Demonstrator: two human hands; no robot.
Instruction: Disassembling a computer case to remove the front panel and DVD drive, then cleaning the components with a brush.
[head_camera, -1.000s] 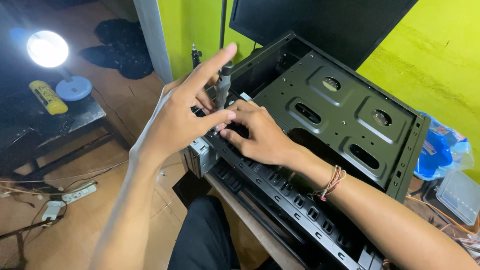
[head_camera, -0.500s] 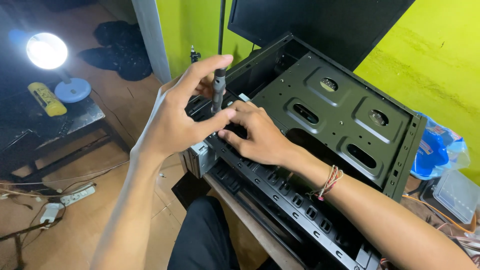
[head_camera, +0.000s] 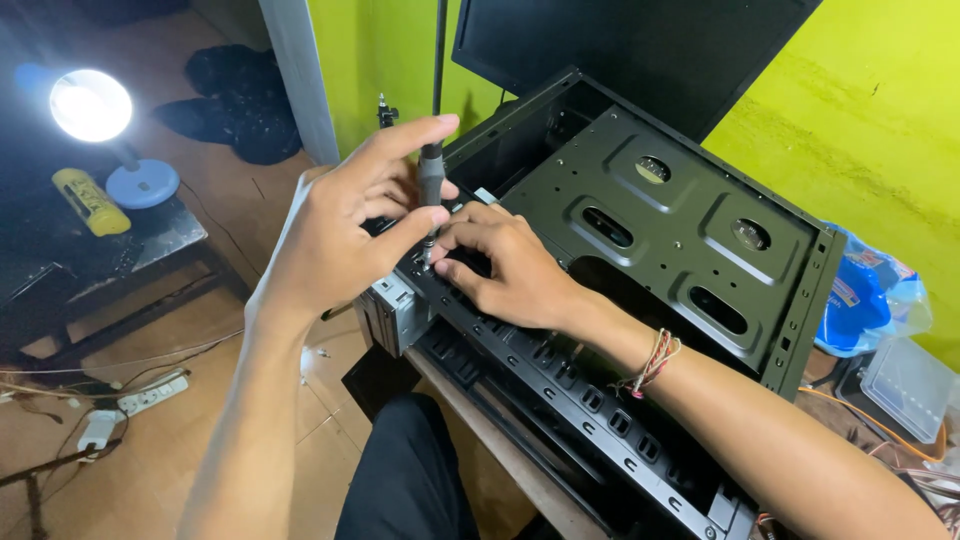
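An open black computer case (head_camera: 690, 230) lies on its side on a wooden table. My left hand (head_camera: 345, 225) grips a grey-handled screwdriver (head_camera: 431, 180) held upright, its tip down on the case's front drive frame (head_camera: 560, 385). My right hand (head_camera: 505, 265) rests on that frame, its fingertips pinched around the screwdriver's tip. A grey metal drive unit (head_camera: 395, 310) sticks out of the case just below my left hand. What the tip touches is hidden by my fingers.
A black monitor (head_camera: 640, 45) stands behind the case against a yellow-green wall. A lit desk lamp (head_camera: 95, 110) and a yellow bottle (head_camera: 90, 200) sit on a low table at left. A power strip (head_camera: 150, 395) lies on the floor. A blue bag (head_camera: 865, 300) and clear box (head_camera: 905, 385) are at right.
My left hand's fingers have curled from spread open to a grip around the screwdriver handle. The right hand has stayed at the tip.
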